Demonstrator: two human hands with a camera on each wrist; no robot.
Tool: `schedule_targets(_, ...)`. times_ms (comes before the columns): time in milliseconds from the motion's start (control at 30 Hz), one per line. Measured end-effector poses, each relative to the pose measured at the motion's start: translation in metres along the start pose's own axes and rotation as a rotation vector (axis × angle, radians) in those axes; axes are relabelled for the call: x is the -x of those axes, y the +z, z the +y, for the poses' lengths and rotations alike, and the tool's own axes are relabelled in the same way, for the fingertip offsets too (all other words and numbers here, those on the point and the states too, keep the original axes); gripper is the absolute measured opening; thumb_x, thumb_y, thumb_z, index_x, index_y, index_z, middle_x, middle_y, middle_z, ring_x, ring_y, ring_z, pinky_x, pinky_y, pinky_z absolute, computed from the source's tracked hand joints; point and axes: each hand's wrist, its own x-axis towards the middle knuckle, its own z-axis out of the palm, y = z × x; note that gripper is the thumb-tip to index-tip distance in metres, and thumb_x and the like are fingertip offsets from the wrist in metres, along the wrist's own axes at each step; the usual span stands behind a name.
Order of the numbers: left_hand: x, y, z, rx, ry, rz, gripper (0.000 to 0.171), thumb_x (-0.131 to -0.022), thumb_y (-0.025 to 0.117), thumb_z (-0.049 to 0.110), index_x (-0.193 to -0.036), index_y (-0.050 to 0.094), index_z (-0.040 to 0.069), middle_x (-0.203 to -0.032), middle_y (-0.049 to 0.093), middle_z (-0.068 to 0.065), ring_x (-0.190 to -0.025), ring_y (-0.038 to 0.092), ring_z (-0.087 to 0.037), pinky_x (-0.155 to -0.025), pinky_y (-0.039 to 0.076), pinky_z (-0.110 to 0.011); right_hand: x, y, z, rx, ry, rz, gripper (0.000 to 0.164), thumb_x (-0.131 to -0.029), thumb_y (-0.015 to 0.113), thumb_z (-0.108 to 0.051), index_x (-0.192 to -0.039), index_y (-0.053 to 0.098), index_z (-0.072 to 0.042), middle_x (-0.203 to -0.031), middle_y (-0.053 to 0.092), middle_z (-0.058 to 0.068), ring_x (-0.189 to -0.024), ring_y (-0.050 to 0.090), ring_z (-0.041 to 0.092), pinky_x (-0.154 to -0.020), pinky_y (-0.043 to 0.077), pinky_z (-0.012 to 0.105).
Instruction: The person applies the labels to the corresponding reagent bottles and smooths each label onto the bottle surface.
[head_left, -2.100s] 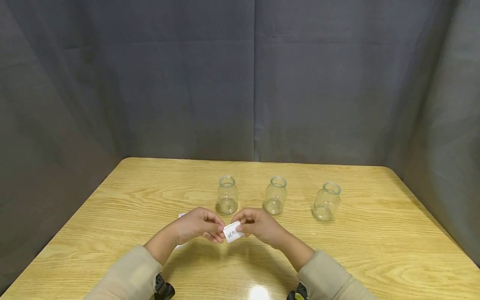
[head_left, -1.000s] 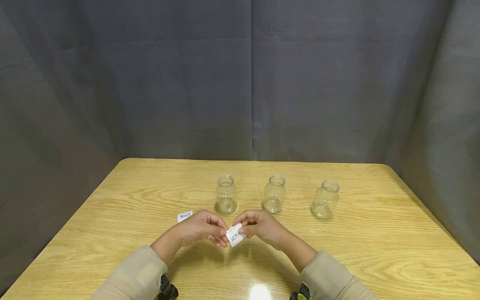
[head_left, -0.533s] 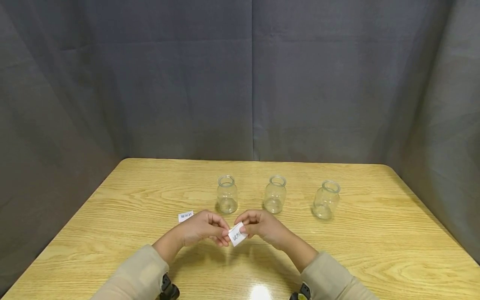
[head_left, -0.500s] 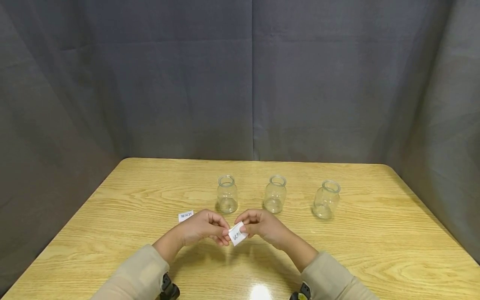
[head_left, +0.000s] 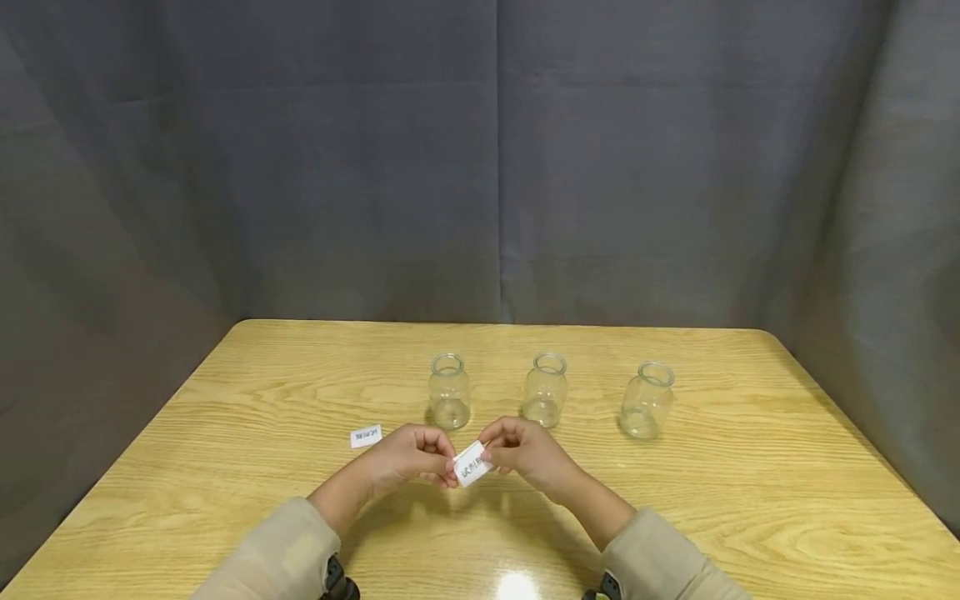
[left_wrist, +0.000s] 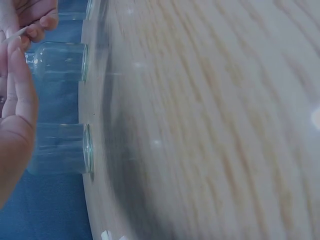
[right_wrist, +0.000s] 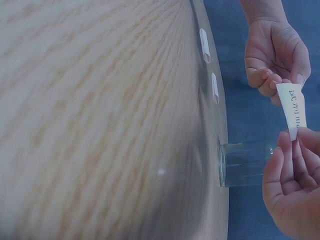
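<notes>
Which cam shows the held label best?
Right wrist: the label looks largest there, with its writing turned toward the camera. Head shows it smaller, between the left hand and right hand. Left wrist shows just a thin, edge-on sliver.

The left hand (right_wrist: pixel 276 52) and right hand (right_wrist: pixel 300 195) pinch a lettered white label (right_wrist: pixel 292 106). A glass jar (right_wrist: pixel 245 164) and two white slips (right_wrist: pixel 205 45) rest on the table (right_wrist: pixel 100 110).
</notes>
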Motion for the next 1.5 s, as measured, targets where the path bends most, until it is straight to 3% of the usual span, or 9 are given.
schedule_targets(300,0.0,-0.003,0.0,-0.016,0.014,0.024,0.019,-0.073,0.056,-0.002,-0.081,0.048,-0.017,-0.074,0.056,-0.006,-0.067,0.058,-0.017,-0.065,0.049,-0.031,-0.001,-0.001,0.0,0.033,-0.018,0.065,0.016,-0.077,0.057,0.002,-0.09,0.053,0.01,-0.072,0.052,0.003,-0.066,0.049,0.014,-0.062,0.045,0.032)
schedule_targets(467,0.0,-0.004,0.0,-0.012,0.022,0.021,0.003,-0.075,0.056,-0.001,-0.076,0.054,-0.003,-0.074,0.056,-0.005,-0.068,0.058,-0.016,-0.066,0.048,-0.03,0.002,0.002,-0.001,0.035,-0.009,0.06,0.016,-0.077,0.059,-0.001,-0.089,0.053,0.008,-0.077,0.053,0.005,-0.07,0.05,0.014,-0.065,0.045,0.034)
schedule_targets(567,-0.001,-0.002,0.0,-0.006,0.026,0.022,0.005,-0.075,0.056,-0.001,-0.075,0.054,0.003,-0.074,0.057,-0.005,-0.069,0.058,-0.016,-0.066,0.048,-0.03,0.003,0.005,-0.002,0.029,-0.025,0.087,0.016,-0.077,0.06,-0.002,-0.087,0.053,0.009,-0.078,0.053,0.005,-0.07,0.051,0.014,-0.066,0.046,0.036)
schedule_targets(933,-0.001,0.003,-0.001,0.022,0.02,0.031,0.007,-0.076,0.055,0.0,-0.077,0.051,-0.005,-0.075,0.056,-0.006,-0.07,0.057,-0.017,-0.069,0.047,-0.032,0.004,0.013,0.003,0.055,-0.05,0.231,0.014,-0.073,0.063,0.001,-0.079,0.051,0.006,-0.072,0.049,0.005,-0.063,0.052,0.013,-0.064,0.048,0.04)
schedule_targets(1167,-0.001,0.004,0.0,0.028,0.021,0.026,0.004,-0.078,0.053,0.002,-0.076,0.051,-0.001,-0.076,0.056,-0.006,-0.072,0.057,-0.018,-0.072,0.047,-0.034,0.005,0.015,0.002,0.036,-0.056,0.091,0.015,-0.077,0.062,-0.005,-0.086,0.055,0.006,-0.078,0.056,0.005,-0.07,0.053,0.015,-0.069,0.046,0.036)
schedule_targets(1500,-0.004,0.005,0.001,0.014,0.004,0.017,0.005,-0.078,0.055,0.003,-0.076,0.052,0.006,-0.077,0.056,-0.005,-0.074,0.056,-0.016,-0.073,0.046,-0.032,0.006,0.018,-0.001,-0.021,-0.047,-0.011,0.025,-0.076,0.065,-0.008,-0.093,0.053,0.006,-0.086,0.057,0.008,-0.078,0.055,0.017,-0.074,0.046,0.03)
